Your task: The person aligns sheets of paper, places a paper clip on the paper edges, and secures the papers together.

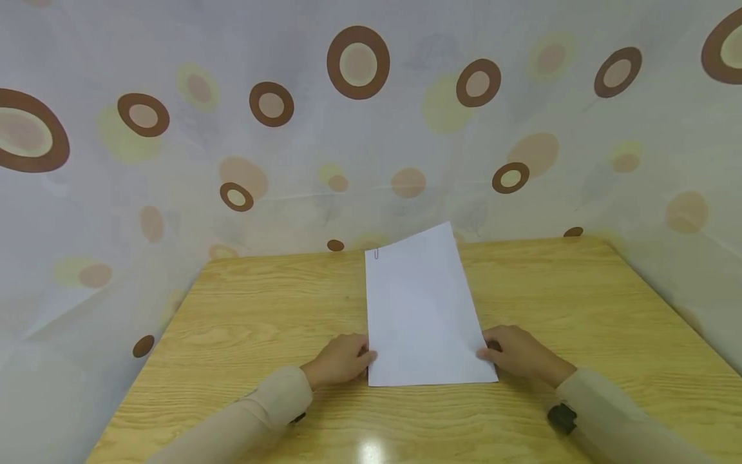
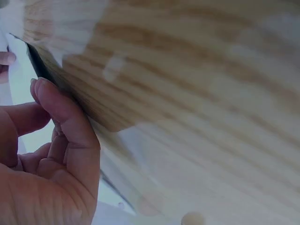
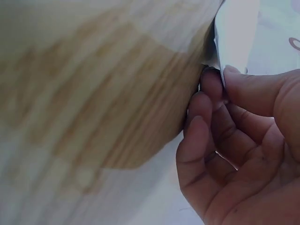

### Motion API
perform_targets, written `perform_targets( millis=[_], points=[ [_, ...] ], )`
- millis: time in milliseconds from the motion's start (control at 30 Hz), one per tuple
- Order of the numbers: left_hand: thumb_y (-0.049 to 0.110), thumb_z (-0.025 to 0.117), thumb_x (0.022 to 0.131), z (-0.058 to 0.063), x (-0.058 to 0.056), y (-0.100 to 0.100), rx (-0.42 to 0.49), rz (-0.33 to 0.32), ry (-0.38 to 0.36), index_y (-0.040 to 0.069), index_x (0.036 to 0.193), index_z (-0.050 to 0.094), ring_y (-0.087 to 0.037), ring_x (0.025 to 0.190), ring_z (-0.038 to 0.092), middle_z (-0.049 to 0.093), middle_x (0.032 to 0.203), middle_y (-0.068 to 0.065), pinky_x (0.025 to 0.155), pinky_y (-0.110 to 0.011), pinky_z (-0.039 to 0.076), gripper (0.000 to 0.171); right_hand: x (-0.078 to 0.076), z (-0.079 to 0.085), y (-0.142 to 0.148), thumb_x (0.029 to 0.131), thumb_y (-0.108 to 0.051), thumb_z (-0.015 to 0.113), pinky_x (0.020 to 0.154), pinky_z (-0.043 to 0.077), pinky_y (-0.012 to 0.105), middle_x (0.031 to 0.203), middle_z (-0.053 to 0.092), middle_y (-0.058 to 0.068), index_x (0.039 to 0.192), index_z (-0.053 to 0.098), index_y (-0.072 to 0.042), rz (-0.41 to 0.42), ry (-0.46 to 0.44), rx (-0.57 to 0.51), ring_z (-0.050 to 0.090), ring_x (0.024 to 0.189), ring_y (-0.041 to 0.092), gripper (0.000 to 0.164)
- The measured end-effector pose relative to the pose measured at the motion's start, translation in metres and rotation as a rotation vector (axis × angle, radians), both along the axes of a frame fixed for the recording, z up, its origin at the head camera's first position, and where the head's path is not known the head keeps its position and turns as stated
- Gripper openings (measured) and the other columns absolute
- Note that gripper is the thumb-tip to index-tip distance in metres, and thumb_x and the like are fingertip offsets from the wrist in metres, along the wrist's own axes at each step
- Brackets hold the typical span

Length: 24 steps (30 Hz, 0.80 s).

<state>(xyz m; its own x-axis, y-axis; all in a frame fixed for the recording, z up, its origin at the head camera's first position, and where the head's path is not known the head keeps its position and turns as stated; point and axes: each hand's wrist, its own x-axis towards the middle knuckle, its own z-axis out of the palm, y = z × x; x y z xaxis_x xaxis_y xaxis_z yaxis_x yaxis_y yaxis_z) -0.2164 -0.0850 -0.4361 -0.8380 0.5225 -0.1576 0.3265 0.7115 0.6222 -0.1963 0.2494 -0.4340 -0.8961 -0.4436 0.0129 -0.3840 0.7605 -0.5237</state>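
White paper (image 1: pixel 420 316) is held by its two long sides just over the table, and its far right corner lifts higher than the left. A paper clip (image 1: pixel 376 254) sits on the far left corner. My left hand (image 1: pixel 343 358) pinches the left edge near the bottom, thumb on top. On the opposite edge my right hand (image 1: pixel 516 351) pinches the paper between thumb and fingers. The right wrist view shows the thumb (image 3: pixel 253 91) pressing the edge against curled fingers. How many sheets there are, I cannot tell.
Beneath lies a wood-grain table (image 1: pixel 278 309). A pale curtain-like sheet (image 1: pixel 406 142) with brown circles surrounds its back and sides. Light glares on the table's near part. A small dark object (image 1: pixel 561 418) is at the right sleeve.
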Motion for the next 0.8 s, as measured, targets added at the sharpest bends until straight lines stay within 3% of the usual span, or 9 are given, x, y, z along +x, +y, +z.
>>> perform_targets(
  millis=[433, 600, 800],
  points=[
    [0.024, 0.049, 0.09, 0.004, -0.004, 0.011, -0.186, 0.021, 0.017, 0.011, 0.07, 0.052, -0.01, 0.043, 0.045, 0.053, 0.052, 0.002, 0.041, -0.022, 0.037, 0.024, 0.0, 0.006, -0.005, 0.09, -0.019, 0.051, 0.048, 0.033, 0.02, 0.06, 0.041, -0.007, 0.072, 0.048, -0.013, 0.021, -0.057, 0.099, 0.037, 0.053, 0.005, 0.019],
    [0.021, 0.047, 0.09, 0.006, -0.005, 0.015, -0.219, 0.014, 0.016, 0.01, 0.067, 0.053, -0.01, 0.041, 0.044, 0.051, 0.05, 0.0, 0.039, -0.022, 0.035, 0.026, 0.0, 0.011, -0.01, 0.092, -0.016, 0.045, 0.047, 0.032, 0.021, 0.058, 0.04, -0.003, 0.068, 0.045, -0.012, -0.049, -0.096, 0.15, 0.036, 0.052, 0.008, 0.024],
    [0.026, 0.047, 0.09, 0.006, -0.006, 0.019, -0.311, 0.013, 0.045, 0.011, 0.066, 0.051, -0.01, 0.04, 0.042, 0.049, 0.049, 0.001, 0.039, -0.022, 0.035, 0.029, -0.002, 0.01, -0.013, 0.089, -0.017, 0.046, 0.047, 0.032, 0.024, 0.058, 0.043, 0.0, 0.069, 0.048, -0.009, -0.134, -0.133, 0.231, 0.039, 0.051, 0.012, 0.022]
  ],
)
